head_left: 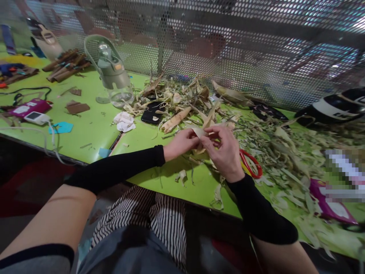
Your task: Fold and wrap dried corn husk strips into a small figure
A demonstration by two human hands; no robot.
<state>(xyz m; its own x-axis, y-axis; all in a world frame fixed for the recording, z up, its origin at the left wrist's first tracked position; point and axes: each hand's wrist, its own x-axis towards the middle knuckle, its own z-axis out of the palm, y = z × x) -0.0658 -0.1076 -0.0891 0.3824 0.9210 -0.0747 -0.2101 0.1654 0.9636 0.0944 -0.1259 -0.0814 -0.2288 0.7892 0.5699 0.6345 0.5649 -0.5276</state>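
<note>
Green table (94, 129); left hand (180, 144) and right hand (225, 152) both pinch a pale, dry husk strip (199, 132).

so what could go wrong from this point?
1. Both hands, left hand and right hand, pinch one thin husk strip; it may tear.
2. The red-handled scissors lie right beside the right hand, half buried in scraps; a snag seems possible.
3. Loose scraps at the table edge could slide off.
</note>
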